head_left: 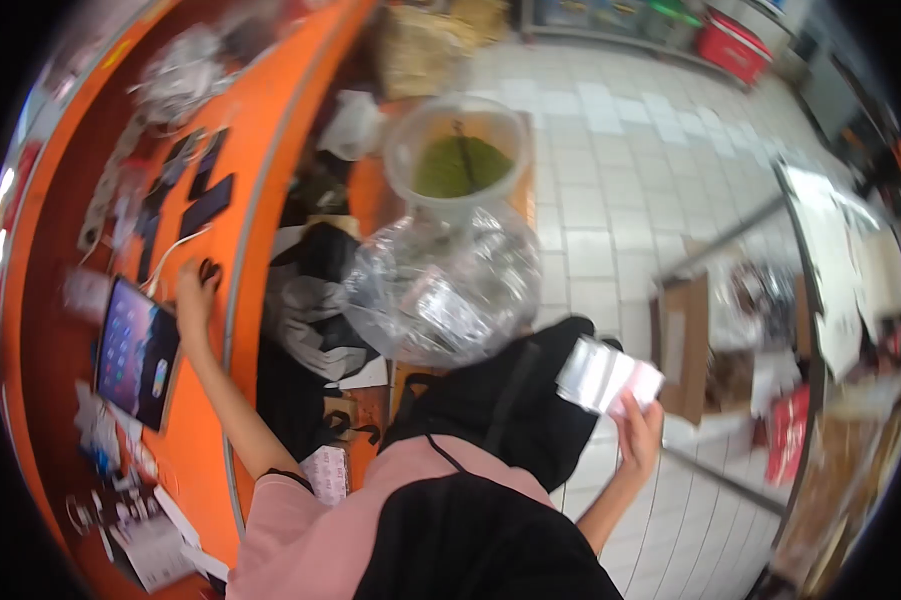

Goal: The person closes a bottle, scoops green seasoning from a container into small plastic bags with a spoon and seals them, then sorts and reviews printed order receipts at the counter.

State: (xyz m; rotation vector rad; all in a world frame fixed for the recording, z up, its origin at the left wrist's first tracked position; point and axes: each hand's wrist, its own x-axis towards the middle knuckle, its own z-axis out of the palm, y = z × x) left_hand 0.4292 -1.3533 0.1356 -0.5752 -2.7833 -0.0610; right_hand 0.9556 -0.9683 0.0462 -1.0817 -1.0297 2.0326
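On the orange counter at the left, my left hand [196, 290] has its fingers around a small dark object [209, 270], too small to name, close to a white cable [175, 245]. Just below that hand lies a tablet [135, 352] with a lit screen. My right hand [638, 430], out to the right above the floor, grips a shiny, clear plastic packet [606, 378] with a pinkish part. In front of my lap sits a large clear plastic bag [445, 290] with packets inside. Behind it stands a translucent tub [400, 150] holding green material and a dark utensil.
Dark phones [208, 203] lie on the counter [260, 130]. An open cardboard box [683, 345] with plastic bags stands at the right, beside a metal-framed table [820, 230]. A red cooler [733, 45] is at the back on the tiled floor [585, 200].
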